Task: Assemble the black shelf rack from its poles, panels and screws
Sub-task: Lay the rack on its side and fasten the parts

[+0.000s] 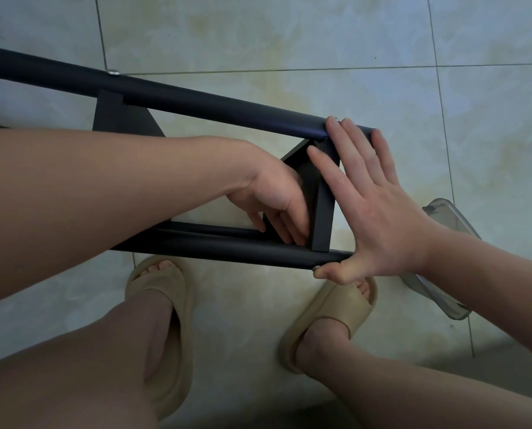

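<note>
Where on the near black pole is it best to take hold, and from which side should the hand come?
Grip the near pole on its bare middle stretch, coming from the person's side. It is round and slim; the panel joins its far side, and the right hand covers its end.

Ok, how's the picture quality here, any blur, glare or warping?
Head view: dim, flat light, no glare; the left hand is motion-blurred against the black panel, the right hand sharp; the wide lens bows the far pole and floor tile lines; lower corners darken.
</note>
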{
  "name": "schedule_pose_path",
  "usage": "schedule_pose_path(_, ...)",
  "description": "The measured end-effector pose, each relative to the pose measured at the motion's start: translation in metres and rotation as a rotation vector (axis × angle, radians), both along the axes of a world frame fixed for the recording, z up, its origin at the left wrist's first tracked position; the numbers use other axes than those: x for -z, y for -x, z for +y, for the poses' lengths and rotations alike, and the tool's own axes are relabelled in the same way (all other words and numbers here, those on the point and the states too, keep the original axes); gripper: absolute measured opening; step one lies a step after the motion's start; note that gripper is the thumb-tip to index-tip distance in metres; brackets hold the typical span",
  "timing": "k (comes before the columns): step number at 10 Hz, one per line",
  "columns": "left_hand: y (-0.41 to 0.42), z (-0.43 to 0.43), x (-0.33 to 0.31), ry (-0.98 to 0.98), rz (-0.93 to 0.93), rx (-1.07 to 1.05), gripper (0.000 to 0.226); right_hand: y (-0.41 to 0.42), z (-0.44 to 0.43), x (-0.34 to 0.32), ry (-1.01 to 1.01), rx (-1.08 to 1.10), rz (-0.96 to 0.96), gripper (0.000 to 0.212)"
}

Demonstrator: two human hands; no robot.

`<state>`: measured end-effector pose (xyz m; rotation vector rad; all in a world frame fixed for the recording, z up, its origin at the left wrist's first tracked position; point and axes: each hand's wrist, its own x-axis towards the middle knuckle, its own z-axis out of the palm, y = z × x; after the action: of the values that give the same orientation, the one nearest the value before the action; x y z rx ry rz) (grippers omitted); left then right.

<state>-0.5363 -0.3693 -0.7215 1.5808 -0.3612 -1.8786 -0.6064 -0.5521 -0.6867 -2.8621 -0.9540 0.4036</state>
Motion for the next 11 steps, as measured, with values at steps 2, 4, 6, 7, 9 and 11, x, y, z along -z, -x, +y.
schedule_pose_path(2, 0.006, 0.003, 0.008, 0.052, 0.078, -0.087, 0.026, -0.001, -0.001, -0.001, 0.013, 0.004, 0.013, 0.139)
schedule_pose_path(4, 0.007, 0.007, 0.013, 0.124, 0.138, -0.127, 0.016, -0.002, -0.001, -0.001, 0.012, 0.006, 0.019, 0.139)
schedule_pose_path(6, 0.002, 0.004, 0.005, 0.022, 0.0, -0.041, 0.014, -0.002, -0.001, 0.0, -0.002, 0.003, 0.014, 0.139)
schedule_pose_path(7, 0.003, 0.001, 0.003, -0.008, 0.001, -0.043, 0.013, -0.002, -0.002, 0.0, -0.006, 0.002, 0.011, 0.138)
schedule_pose_path(9, 0.004, 0.0, 0.001, -0.008, 0.017, -0.053, 0.015, -0.002, -0.002, 0.002, -0.011, -0.001, 0.003, 0.137)
schedule_pose_path(11, 0.004, 0.002, 0.003, 0.032, 0.023, -0.065, 0.018, -0.003, -0.002, 0.001, -0.008, 0.002, 0.005, 0.137)
